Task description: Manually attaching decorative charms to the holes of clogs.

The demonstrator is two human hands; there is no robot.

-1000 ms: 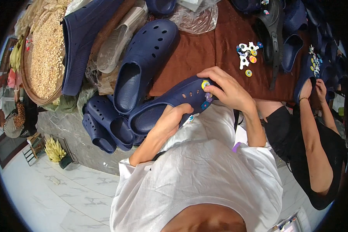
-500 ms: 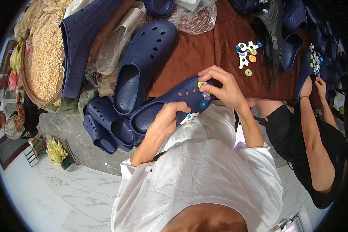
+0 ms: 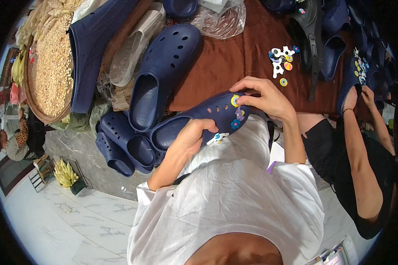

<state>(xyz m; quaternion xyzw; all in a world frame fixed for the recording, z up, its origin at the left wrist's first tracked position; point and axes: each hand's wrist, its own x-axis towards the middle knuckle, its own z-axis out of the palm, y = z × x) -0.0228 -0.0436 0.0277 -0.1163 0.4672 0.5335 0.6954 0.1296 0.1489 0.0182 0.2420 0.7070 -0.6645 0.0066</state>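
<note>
A navy clog (image 3: pixel 203 115) with round holes lies slanted in front of me, its toe to the right. My left hand (image 3: pixel 191 138) is closed around its near side, thumb over the top. At the toe, my right hand (image 3: pixel 265 98) grips a round yellow shoe charm (image 3: pixel 235 101) set in the upper; the thumb presses at its edge and the fingers reach over the far edge. Purple and blue flower charms (image 3: pixel 237 119) sit beside it. A white figure-shaped charm (image 3: pixel 217 138) sticks out near my left thumb.
Loose charms (image 3: pixel 277 68) lie on the brown cloth (image 3: pixel 216 66). Another navy clog (image 3: pixel 166 75) stands beyond my left hand; several more (image 3: pixel 128 137) hang left. A black clog (image 3: pixel 311 39) is at the right, near a co-worker's hands (image 3: pixel 350 98) on a charm-covered clog. Grain fills a basket (image 3: pixel 48 115).
The clog's toe has shifted slightly right and down. My right hand has moved right with it, and its thumb has slid to the yellow charm's edge, leaving more of the charm visible.
</note>
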